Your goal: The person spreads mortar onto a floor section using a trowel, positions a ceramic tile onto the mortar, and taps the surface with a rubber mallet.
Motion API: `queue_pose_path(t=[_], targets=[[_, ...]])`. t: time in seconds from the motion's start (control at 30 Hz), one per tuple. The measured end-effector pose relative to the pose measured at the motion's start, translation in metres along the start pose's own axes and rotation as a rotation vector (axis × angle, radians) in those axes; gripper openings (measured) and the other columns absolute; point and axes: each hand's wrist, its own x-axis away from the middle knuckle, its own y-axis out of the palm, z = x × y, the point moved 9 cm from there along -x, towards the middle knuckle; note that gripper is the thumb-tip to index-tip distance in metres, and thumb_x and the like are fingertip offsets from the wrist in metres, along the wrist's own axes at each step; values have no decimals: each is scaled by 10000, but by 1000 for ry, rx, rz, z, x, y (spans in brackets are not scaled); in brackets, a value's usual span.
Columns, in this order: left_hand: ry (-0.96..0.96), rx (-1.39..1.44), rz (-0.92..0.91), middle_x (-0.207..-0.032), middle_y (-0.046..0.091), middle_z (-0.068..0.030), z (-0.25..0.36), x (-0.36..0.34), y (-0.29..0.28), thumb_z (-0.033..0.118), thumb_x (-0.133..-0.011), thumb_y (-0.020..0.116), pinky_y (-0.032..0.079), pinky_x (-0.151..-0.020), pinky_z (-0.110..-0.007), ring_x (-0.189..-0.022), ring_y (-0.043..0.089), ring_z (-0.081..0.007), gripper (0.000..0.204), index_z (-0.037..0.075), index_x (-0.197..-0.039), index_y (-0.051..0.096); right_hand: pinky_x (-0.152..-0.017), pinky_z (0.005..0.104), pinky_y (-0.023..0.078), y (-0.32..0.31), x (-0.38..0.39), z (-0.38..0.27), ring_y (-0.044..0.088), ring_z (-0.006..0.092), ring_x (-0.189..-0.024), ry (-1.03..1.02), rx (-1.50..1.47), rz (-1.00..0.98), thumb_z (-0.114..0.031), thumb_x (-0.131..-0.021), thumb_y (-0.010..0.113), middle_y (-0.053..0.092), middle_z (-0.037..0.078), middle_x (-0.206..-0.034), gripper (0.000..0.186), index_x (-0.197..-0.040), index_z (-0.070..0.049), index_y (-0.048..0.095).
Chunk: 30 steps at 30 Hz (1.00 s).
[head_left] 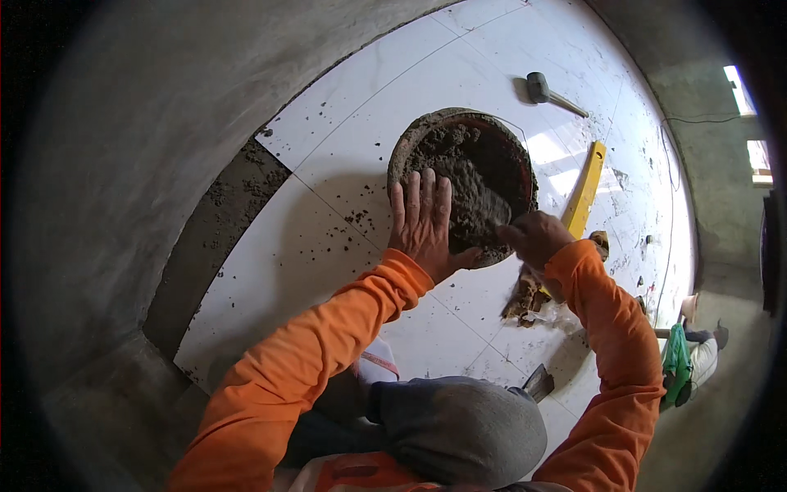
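A round bucket [410,139], caked with mortar and filled with grey wet mortar, stands on the white tiled floor. My left hand [422,221] lies flat with fingers spread on the near rim of the bucket. My right hand [533,238] grips a trowel [490,215] whose blade is dug into the mortar at the bucket's near right side. Both arms wear orange sleeves.
A rubber mallet [541,88] lies on the tiles beyond the bucket. A yellow spirit level [584,193] lies to the right. An untiled mortar strip [215,221] runs along the grey wall at left. Another trowel [538,382] lies near my knee. A person crouches at far right [689,353].
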Motion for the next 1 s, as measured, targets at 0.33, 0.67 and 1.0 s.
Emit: queue_pose_path(t=[0.33, 0.67, 1.0], targets=[[-24, -28, 32, -1378, 181, -290, 0, -22, 1, 612, -782, 418, 50, -1070, -474, -1301, 138, -407, 912, -67, -1338, 170, -586, 432, 485, -10, -17, 11, 577, 369, -667, -332, 357, 640, -180, -815, 516, 562, 199, -756, 185, -914, -25, 535], [-45, 38, -3, -1406, 193, -220, 0, -32, 21, 562, -867, 239, 51, -1074, -455, -1311, 172, -344, 784, -62, -1339, 199, -361, 283, 414, 21, 15, -40, 500, 139, -388, -84, -547, 190, -329, -879, 486, 473, 51, -478, 380, -718, 6, 562], [76, 443, 307, -1368, 254, -223, -19, 33, -91, 338, -854, 486, 186, -1039, -493, -1273, 215, -404, 592, -25, -1290, 317, -470, 290, 389, 0, 16, 12, 448, 96, -527, -302, -336, 397, -307, -860, 539, 525, 19, -583, 336, -776, 14, 596]])
